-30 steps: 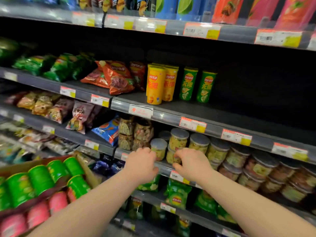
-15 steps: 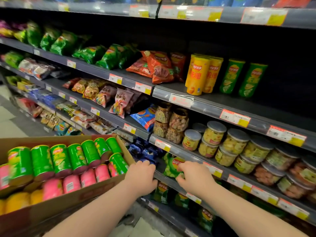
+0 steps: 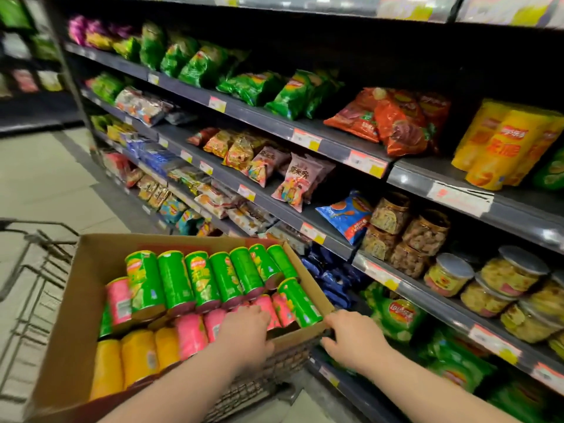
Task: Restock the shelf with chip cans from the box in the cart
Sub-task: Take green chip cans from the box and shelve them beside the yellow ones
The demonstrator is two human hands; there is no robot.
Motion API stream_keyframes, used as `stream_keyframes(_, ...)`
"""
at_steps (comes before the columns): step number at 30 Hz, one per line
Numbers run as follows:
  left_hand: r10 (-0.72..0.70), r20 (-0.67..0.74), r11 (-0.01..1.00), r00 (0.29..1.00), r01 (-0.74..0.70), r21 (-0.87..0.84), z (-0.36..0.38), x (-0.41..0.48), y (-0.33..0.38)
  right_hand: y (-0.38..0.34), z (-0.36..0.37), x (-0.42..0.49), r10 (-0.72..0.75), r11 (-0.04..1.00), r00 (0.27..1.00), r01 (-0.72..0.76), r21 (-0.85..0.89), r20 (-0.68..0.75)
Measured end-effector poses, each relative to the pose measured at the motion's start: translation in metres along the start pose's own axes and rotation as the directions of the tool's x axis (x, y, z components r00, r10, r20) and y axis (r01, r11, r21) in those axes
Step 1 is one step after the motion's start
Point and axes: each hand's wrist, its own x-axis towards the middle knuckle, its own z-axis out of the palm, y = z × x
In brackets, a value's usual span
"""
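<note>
Hovering low over the pink cans [image 3: 192,334] at 6 o'clock, inside the cardboard box [image 3: 91,285] set in the cart [image 3: 274,370]: left hand [image 3: 244,334], knuckles up, fingertips hidden beneath the palm. Cannot tell whether that grip is wide, narrow or already round a can. At 5 o'clock, right hand [image 3: 351,340], touching the box's near right corner, thumb against the cardboard edge. Cannot tell whether that grip pinches the corner or merely rests there; no can in it, by the look of things.

Risk of rolling the green cans [image 3: 201,282] toward 6 o'clock by pulling a pink one from beneath, given the green row apparently lying on the pink layer. Risk of a slip too, from smooth round sides and a shallow hold. Risk as well of tipping the box on the cart through a tug at that corner.

All boxed cans lying on their sides, long axes running from 5 to 11 o'clock, one flat end facing near. Same for the yellow cans [image 3: 137,358] at 7 o'clock. On the shelf [image 3: 427,170] at 3 o'clock, standing cans [image 3: 500,145] on end, so probably a turn upright needed before placing.
</note>
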Motion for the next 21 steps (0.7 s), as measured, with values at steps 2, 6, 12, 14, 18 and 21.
stream_keyframes(2,-0.016,-0.003,1.0,1.0,0.016,0.0,0.003,-0.001,-0.027,-0.018,0.003,0.015,0.006,1.0,1.0,-0.006,-0.006,0.019)
stream_keyframes(6,-0.043,0.031,0.999,0.999,0.044,-0.017,0.012,-0.001,-0.072,-0.048,0.012,0.035,0.035,0.999,0.998,-0.036,0.013,0.051)
stream_keyframes(12,-0.07,0.07,0.997,0.995,0.072,-0.034,0.023,-0.007,-0.103,-0.063,0.022,0.047,0.074,0.996,0.991,-0.078,0.032,0.116)
stream_keyframes(14,-0.088,0.079,0.994,0.993,0.092,-0.052,0.027,-0.008,-0.108,-0.061,0.024,0.054,0.091,0.995,0.986,-0.096,0.027,0.136)
stream_keyframes(18,-0.115,0.11,0.988,0.987,0.125,-0.093,0.035,-0.009,-0.117,-0.055,0.03,0.073,0.111,0.992,0.977,-0.119,0.035,0.182)
stream_keyframes(21,-0.155,0.125,0.979,0.98,0.17,-0.114,0.041,-0.006,-0.129,-0.053,0.036,0.092,0.111,0.991,0.973,-0.124,0.05,0.204)
